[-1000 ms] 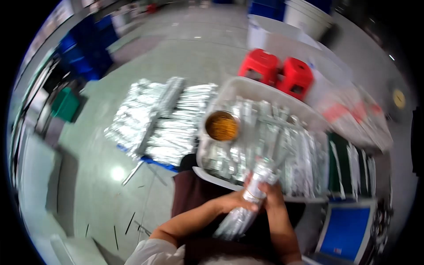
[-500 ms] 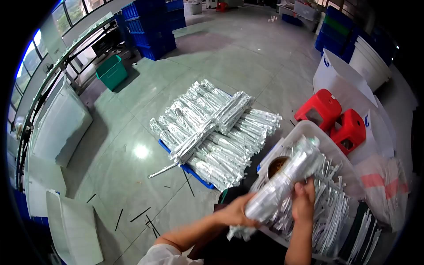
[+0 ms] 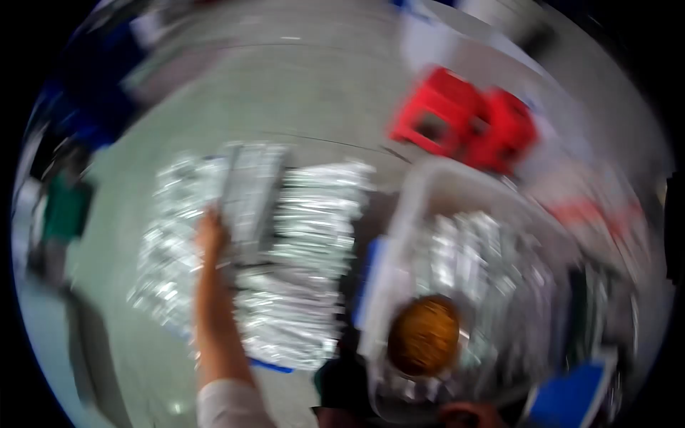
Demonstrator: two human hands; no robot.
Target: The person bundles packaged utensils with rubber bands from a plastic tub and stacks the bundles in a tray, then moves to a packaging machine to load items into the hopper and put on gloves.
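My left hand [image 3: 212,234] reaches forward over a wide pile of silver foil-wrapped bundles [image 3: 307,307]. It is at the left side of a foil bundle [image 3: 251,196] lying crosswise on top; blur hides whether the fingers grip it. At the bottom edge, only part of my right hand [image 3: 471,415] shows, beside the near end of a whitish plastic tub [image 3: 421,187]. Its fingers are too smeared to read. Inside the tub lie many thin silver strips [image 3: 478,250] and a round bowl with orange-brown contents [image 3: 424,335].
Two red plastic stools [image 3: 442,114] stand beyond the tub. A white sack with red bands [image 3: 589,210] is on the right, and a blue flat-sided object [image 3: 567,396] at lower right. A green bin [image 3: 68,207] sits at far left. Blue pile edging [image 3: 270,365] shows underneath.
The view has swung and blurred. The foil bundle that both hands held over the tub is out of them; my left hand has moved left onto the pile, my right hand down to the bottom edge.
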